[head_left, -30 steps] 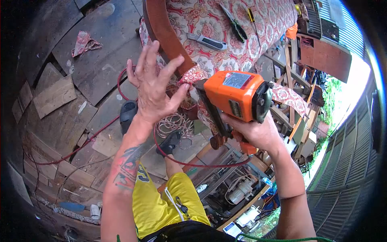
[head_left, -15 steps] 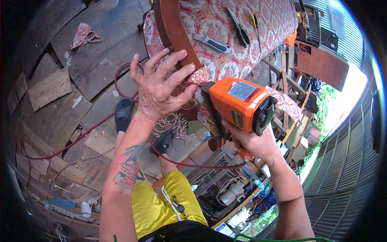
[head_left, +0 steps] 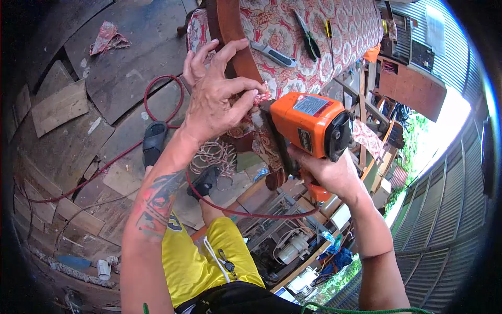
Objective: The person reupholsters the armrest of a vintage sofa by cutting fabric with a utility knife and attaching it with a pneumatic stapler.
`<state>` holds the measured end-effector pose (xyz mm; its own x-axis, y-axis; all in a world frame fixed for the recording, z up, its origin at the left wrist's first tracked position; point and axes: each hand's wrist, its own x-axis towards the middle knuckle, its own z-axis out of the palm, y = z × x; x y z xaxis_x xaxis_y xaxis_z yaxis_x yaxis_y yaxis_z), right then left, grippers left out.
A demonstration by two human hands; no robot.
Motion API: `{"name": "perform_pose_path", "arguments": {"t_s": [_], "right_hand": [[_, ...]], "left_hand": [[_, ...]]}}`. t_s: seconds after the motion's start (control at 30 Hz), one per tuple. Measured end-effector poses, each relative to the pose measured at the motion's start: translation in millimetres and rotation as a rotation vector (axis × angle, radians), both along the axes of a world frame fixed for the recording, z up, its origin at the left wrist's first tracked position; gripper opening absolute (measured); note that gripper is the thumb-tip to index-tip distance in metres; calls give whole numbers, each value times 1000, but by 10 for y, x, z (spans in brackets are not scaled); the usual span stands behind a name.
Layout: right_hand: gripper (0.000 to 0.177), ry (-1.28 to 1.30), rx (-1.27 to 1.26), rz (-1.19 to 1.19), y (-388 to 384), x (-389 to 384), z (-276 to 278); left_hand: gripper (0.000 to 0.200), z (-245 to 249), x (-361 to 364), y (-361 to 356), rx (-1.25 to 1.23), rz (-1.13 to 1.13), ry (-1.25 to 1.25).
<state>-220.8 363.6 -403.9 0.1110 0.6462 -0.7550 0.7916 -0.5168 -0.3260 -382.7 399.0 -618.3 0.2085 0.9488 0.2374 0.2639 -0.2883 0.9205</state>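
My right hand (head_left: 332,170) is wrapped around the handle of an orange pneumatic staple gun (head_left: 302,114). The gun's nose is against the upholstered piece, close to my left fingertips. With thumb and forefinger together, my left hand (head_left: 217,99) pinches the edge of the red-and-cream floral fabric (head_left: 282,31); its other fingers reach over the brown wooden armrest (head_left: 231,31). On the fabric lie a utility knife (head_left: 273,54), pliers with dark green handles (head_left: 308,39) and a yellow-handled screwdriver (head_left: 329,30). The gun's tip is hidden from me.
A red air hose (head_left: 246,213) runs from the gun across the plank floor. A fabric scrap (head_left: 109,39) and a loose board (head_left: 60,107) lie at left. Tangled cord (head_left: 215,157) sits near my sandalled feet. Wooden frames and a motor (head_left: 293,248) stand at lower right.
My left thumb and forefinger have closed from a spread position onto the fabric edge beside the armrest. The staple gun stays at nearly the same spot in my right hand.
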Motion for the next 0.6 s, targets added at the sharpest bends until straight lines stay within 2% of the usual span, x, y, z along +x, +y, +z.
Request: {"name": "perform_pose_path", "arguments": {"t_s": [0.1,0.2,0.3,0.37,0.5,0.6], "right_hand": [[32,-4,46,124,63,-34,24],[33,-63,2,95,59,-97,33],[34,-48,120,154,29,-117,6],[36,-34,47,8,56,-157,18],[31,-55,78,70,78,-165,44],[36,-55,12,-47,21,-97,32]], "left_hand": [[13,-21,5,1,5,6,-14],[15,-49,-19,10,23,-24,31],[16,-49,-55,28,38,-39,39],[16,-58,-70,37,40,-46,37],[17,-64,-107,60,60,-74,52],[17,-48,-127,71,70,-84,65]]}}
